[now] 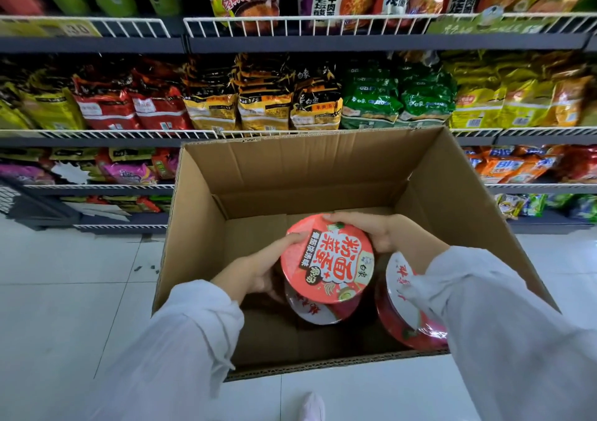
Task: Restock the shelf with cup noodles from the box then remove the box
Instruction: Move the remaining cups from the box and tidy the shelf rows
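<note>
the left hand point(255, 275) and right hand point(371, 230), in white sleeves, clasp a round red-lidded cup noodle bowl point(327, 259) between them, fingers curled on its rim, inside the open brown cardboard box point(200, 226) before the shelf point(97, 134).

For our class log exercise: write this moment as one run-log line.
both hands grip top cup noodle | over open box | two cups left inside | shelf not yet reached

Single head view, wide-angle, looks forward and down into open box point(206, 226) close below; shelves point(290, 42) near ahead.
</note>
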Demonstrator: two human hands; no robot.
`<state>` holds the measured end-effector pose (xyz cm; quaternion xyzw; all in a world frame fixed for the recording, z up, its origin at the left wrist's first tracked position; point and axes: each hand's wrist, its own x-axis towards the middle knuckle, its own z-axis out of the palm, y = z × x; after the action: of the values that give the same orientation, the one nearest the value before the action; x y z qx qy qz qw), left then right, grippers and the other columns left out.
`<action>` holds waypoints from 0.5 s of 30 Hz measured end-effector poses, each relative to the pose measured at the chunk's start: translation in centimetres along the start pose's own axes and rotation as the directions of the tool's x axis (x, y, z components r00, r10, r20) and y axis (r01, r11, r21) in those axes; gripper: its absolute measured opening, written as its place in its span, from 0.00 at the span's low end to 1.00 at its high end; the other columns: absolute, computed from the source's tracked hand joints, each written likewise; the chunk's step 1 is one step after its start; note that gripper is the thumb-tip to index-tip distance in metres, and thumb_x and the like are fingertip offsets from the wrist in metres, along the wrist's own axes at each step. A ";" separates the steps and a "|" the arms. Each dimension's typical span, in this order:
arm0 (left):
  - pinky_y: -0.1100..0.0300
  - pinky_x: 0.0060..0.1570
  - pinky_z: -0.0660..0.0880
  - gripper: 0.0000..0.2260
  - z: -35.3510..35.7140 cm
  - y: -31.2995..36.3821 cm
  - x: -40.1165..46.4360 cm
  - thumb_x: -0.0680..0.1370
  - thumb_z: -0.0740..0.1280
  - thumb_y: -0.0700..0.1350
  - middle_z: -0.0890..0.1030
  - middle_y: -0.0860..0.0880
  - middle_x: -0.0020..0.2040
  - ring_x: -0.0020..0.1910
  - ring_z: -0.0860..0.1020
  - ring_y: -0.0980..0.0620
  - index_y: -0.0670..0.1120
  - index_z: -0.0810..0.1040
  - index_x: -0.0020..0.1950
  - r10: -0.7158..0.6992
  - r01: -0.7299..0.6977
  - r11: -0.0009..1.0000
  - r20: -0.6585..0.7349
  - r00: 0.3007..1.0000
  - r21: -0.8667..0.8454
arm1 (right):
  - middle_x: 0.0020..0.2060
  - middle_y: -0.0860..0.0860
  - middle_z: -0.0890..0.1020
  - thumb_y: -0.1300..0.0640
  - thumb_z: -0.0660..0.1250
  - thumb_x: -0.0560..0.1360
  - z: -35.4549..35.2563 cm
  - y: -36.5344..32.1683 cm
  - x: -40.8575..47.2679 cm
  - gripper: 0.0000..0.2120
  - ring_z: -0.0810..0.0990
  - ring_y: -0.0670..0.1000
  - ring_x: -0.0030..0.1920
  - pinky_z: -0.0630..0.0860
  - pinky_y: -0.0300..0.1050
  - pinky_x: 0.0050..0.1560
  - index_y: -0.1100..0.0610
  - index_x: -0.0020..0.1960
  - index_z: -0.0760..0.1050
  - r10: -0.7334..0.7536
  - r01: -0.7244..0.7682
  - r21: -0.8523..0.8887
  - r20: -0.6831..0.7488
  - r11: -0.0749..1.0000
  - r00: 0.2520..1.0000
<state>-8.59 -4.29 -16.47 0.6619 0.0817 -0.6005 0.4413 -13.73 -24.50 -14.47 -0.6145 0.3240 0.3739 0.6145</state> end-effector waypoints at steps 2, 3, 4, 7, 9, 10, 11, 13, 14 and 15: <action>0.34 0.57 0.67 0.31 -1.2 0.8 -0.9 0.68 0.66 0.66 0.77 0.42 0.60 0.61 0.72 0.38 0.51 0.69 0.65 0.030 -0.030 1.000 -0.027 0.999 0.001 | 0.49 0.55 0.82 0.38 0.69 0.65 0.4 -0.1 -0.6 0.29 0.79 0.56 0.54 0.67 0.58 0.68 0.56 0.58 0.74 -0.063 0.065 0.065 -0.039 0.996 0.997; 0.34 0.57 0.68 0.31 -1.7 1.3 -1.6 0.68 0.66 0.66 0.77 0.41 0.60 0.61 0.73 0.38 0.50 0.70 0.65 0.049 -0.050 0.999 -0.045 0.998 -0.007 | 0.51 0.55 0.82 0.36 0.68 0.64 0.7 -0.3 -1.0 0.31 0.78 0.57 0.56 0.64 0.61 0.69 0.55 0.58 0.74 -0.079 0.085 0.089 -0.068 0.992 0.995; 0.34 0.57 0.68 0.29 -2.2 2.0 -2.4 0.69 0.66 0.65 0.77 0.41 0.59 0.60 0.73 0.38 0.50 0.71 0.63 0.070 -0.071 0.997 -0.063 0.996 -0.021 | 0.53 0.55 0.82 0.34 0.67 0.65 1.0 -0.5 -1.3 0.30 0.77 0.58 0.58 0.59 0.65 0.70 0.54 0.58 0.74 -0.097 0.108 0.107 -0.102 0.988 0.990; 0.32 0.58 0.69 0.24 -3.5 4.0 -5.0 0.72 0.63 0.65 0.77 0.41 0.58 0.59 0.73 0.38 0.50 0.73 0.59 0.145 -0.153 0.985 -0.109 0.983 -0.076 | 0.52 0.54 0.81 0.32 0.63 0.68 2.5 -2.1 -2.9 0.27 0.76 0.57 0.56 0.60 0.68 0.67 0.51 0.55 0.74 -0.219 0.258 0.185 -0.206 0.948 0.954; 0.33 0.58 0.70 0.21 -4.0 5.3 -7.1 0.73 0.62 0.65 0.77 0.41 0.55 0.55 0.74 0.39 0.50 0.74 0.55 0.198 -0.209 0.974 -0.119 0.973 -0.091 | 0.47 0.54 0.84 0.33 0.61 0.70 3.3 -3.7 -4.1 0.26 0.80 0.56 0.51 0.70 0.59 0.62 0.53 0.54 0.76 -0.313 0.369 0.241 -0.242 0.898 0.918; 0.34 0.58 0.70 0.20 -4.3 5.9 -8.3 0.73 0.61 0.65 0.78 0.42 0.54 0.54 0.74 0.39 0.50 0.74 0.53 0.225 -0.237 0.967 -0.123 0.966 -0.090 | 0.44 0.54 0.84 0.33 0.59 0.72 3.8 -4.8 -5.0 0.26 0.81 0.55 0.49 0.73 0.56 0.59 0.54 0.52 0.77 -0.347 0.406 0.241 -0.253 0.882 0.903; 0.35 0.58 0.70 0.20 -4.6 6.5 -9.5 0.73 0.60 0.65 0.78 0.42 0.53 0.54 0.74 0.39 0.49 0.74 0.52 0.258 -0.270 0.959 -0.127 0.958 -0.087 | 0.44 0.54 0.85 0.32 0.58 0.72 4.3 -5.8 -5.9 0.27 0.82 0.56 0.49 0.73 0.56 0.59 0.54 0.52 0.77 -0.373 0.434 0.215 -0.272 0.875 0.887; 0.36 0.58 0.71 0.22 -5.8 7.6 -11.7 0.73 0.58 0.66 0.78 0.41 0.53 0.58 0.73 0.38 0.50 0.74 0.54 0.337 -0.349 0.933 -0.129 0.933 -0.086 | 0.49 0.54 0.84 0.29 0.58 0.69 5.3 -8.1 -7.9 0.30 0.80 0.57 0.54 0.70 0.61 0.63 0.52 0.55 0.77 -0.406 0.465 0.140 -0.314 0.874 0.858; 0.36 0.59 0.71 0.23 -6.6 8.2 -12.8 0.73 0.58 0.67 0.78 0.41 0.55 0.59 0.73 0.38 0.50 0.74 0.55 0.374 -0.386 0.918 -0.124 0.919 -0.093 | 0.51 0.55 0.83 0.27 0.57 0.68 5.8 -9.3 -9.0 0.32 0.79 0.58 0.55 0.68 0.63 0.64 0.52 0.57 0.76 -0.414 0.472 0.110 -0.336 0.874 0.846; 0.36 0.60 0.70 0.23 -7.3 8.7 -13.8 0.73 0.58 0.67 0.78 0.42 0.56 0.60 0.73 0.38 0.51 0.74 0.56 0.408 -0.420 0.901 -0.118 0.905 -0.107 | 0.52 0.55 0.83 0.27 0.57 0.68 6.5 -10.5 -10.1 0.32 0.78 0.59 0.56 0.68 0.64 0.63 0.51 0.57 0.76 -0.423 0.481 0.093 -0.352 0.872 0.835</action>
<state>-1.43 1.30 -1.13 0.6612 -0.0015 -0.4547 0.5967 -10.29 -18.31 -0.17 -0.6689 0.2965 0.0823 0.6767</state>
